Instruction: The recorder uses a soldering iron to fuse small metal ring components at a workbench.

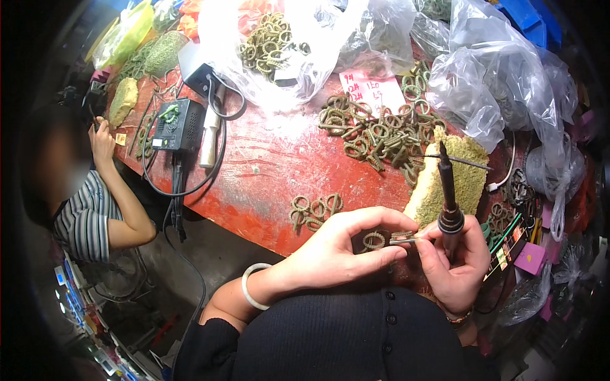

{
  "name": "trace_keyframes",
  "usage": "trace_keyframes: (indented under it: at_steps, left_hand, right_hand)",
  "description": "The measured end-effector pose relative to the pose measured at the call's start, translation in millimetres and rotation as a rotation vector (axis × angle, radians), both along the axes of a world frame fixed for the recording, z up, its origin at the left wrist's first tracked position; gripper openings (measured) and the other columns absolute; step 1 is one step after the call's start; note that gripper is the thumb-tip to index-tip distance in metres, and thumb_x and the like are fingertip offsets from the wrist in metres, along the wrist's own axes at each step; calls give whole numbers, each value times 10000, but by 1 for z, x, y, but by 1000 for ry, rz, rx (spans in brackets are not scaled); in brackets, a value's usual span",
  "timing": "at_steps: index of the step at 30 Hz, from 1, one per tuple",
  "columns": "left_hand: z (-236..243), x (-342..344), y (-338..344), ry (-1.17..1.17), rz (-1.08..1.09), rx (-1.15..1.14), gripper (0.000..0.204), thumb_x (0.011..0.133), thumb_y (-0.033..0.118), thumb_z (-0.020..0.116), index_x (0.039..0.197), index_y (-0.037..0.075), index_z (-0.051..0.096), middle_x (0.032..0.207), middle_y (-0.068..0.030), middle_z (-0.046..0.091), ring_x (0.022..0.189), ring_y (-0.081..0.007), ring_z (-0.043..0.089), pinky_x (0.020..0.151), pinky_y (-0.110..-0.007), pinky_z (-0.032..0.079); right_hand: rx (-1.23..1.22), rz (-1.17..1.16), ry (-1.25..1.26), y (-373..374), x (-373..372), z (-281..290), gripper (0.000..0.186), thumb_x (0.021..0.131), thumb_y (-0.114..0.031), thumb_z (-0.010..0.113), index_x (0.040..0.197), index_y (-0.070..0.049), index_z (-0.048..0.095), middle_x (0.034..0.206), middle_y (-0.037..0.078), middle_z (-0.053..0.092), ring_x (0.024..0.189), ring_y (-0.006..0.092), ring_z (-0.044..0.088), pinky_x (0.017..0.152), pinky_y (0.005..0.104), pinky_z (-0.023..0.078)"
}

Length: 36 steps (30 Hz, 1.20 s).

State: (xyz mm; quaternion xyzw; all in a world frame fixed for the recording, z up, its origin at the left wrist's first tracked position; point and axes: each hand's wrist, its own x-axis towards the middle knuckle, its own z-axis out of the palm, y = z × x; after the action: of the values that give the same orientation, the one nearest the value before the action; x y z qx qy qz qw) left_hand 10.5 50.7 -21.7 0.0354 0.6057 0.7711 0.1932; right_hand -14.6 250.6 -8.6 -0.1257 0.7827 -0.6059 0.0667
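Observation:
My left hand (349, 247) pinches a small greenish-brown ring (401, 238), seen nearly edge-on, between thumb and forefinger. Another ring (373, 240) shows in the gap between that thumb and forefinger; whether it is held or lies behind, I cannot tell. In my right hand (460, 263) is a soldering-iron-like pen (449, 203), its dark tip pointing up and away from me. The thumb and forefinger of that hand also meet the small ring's right end. Just beyond my hands lies a rough yellow block (438, 184) with a thin dark rod (470, 163) across it.
A large heap of rings (381, 136) lies past the block, a small cluster (311, 213) left of my hands. Plastic bags (489, 82) crowd the far right. A black control box (181, 124) with cables stands left on the red table (254, 171). Another person (95, 209) sits far left.

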Motion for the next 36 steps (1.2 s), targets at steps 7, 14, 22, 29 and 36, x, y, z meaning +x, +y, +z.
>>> trace_keyframes:
  at_steps: [7,14,22,29,36]
  left_hand:
    - [3,-1,-1,-36,5,-8,284,904,106,671,1174,26,636,1084,-55,670,965,-98,609,841,-264,494]
    - [0,-1,-3,-6,6,-46,264,908,102,665,1160,25,644,1065,-47,674,947,-91,607,822,-256,493]
    - [-1,-1,-4,1,1,-32,267,900,104,671,1151,17,645,1068,-71,678,1023,-131,609,899,-293,473]
    - [-2,-2,-5,54,-7,-63,266,903,118,670,1146,15,646,1062,-74,681,1023,-135,612,896,-294,475]
    - [-4,-2,-7,52,19,-48,257,896,107,674,1139,24,655,1080,-82,679,1031,-150,617,901,-300,476]
  right_hand:
    - [49,-4,-19,-2,-1,5,234,791,-2,735,967,-24,581,683,-41,604,511,-18,405,495,168,335]
    - [32,-17,0,-4,0,2,237,783,-11,745,956,-25,583,653,-49,577,507,-17,399,487,173,323]
    - [62,11,6,-3,0,5,247,765,-1,748,945,-27,582,633,-56,556,499,-13,397,482,172,319]
    - [64,3,4,-7,0,9,254,753,-9,753,934,-29,576,647,-43,576,499,-7,404,482,173,325]
    - [84,11,1,-7,-1,10,250,748,0,741,924,-32,566,695,-25,622,489,-7,408,470,176,319]
